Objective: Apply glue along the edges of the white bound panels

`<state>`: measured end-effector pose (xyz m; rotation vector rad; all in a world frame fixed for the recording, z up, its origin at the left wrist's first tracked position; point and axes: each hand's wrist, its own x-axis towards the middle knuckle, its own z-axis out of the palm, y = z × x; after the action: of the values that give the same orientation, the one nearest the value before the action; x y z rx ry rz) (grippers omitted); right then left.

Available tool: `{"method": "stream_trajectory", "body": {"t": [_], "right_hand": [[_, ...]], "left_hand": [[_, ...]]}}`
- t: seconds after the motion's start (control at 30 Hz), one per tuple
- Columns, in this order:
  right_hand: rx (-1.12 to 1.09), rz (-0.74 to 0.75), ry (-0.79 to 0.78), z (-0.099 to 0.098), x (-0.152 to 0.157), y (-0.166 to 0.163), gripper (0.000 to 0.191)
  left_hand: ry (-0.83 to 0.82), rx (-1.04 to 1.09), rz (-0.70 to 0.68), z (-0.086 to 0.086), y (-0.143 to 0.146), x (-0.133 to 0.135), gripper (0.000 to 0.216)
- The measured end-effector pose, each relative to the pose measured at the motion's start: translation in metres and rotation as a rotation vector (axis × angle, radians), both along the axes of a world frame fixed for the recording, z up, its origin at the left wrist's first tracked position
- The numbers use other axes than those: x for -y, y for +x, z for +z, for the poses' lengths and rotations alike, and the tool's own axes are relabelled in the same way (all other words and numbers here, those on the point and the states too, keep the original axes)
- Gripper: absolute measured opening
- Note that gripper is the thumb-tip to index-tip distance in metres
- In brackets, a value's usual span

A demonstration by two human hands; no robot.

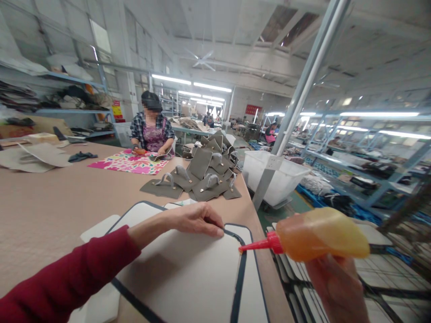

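Note:
A white panel with a dark edge strip (188, 269) lies in front of me on the table, on top of similar panels. My left hand (198, 219) reaches across it, thumb and fingers closed on the dark-edged border near the far corner. In my right hand (338, 273) is a squeeze bottle (323, 233) of amber liquid, probably glue, tipped on its side with its red nozzle (257, 245) pointing left. The nozzle tip is at the panel's right border near the rounded corner, touching or almost touching it. My right fingers are partly hidden behind the bottle.
Grey-green pieces with handles (202, 179) are heaped at the table's far end. A co-worker (153, 125) sits across, hands over a floral sheet (129, 162). A metal post (296, 103) and a white bin (266, 175) stand right; more panels on a rack (387, 287) lie below.

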<state>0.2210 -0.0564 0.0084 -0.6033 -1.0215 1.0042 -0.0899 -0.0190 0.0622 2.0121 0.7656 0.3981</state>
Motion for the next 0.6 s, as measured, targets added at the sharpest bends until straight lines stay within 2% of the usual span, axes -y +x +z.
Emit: {"method": "stream_trajectory", "body": {"t": [0.2,0.37,0.6], "right_hand": [[0.032,0.019,-0.010,-0.001,0.003,0.000,0.061],[0.014,0.016,-0.011,-0.003,0.006,-0.002,0.067],[0.023,0.040,-0.044,-0.001,0.011,-0.007,0.067]], "left_hand": [[-0.045,0.014,0.041,-0.005,-0.003,-0.002,0.039],[-0.088,0.022,0.092,-0.010,-0.007,-0.003,0.043],[-0.178,0.092,0.106,-0.015,-0.010,-0.005,0.038]]}}
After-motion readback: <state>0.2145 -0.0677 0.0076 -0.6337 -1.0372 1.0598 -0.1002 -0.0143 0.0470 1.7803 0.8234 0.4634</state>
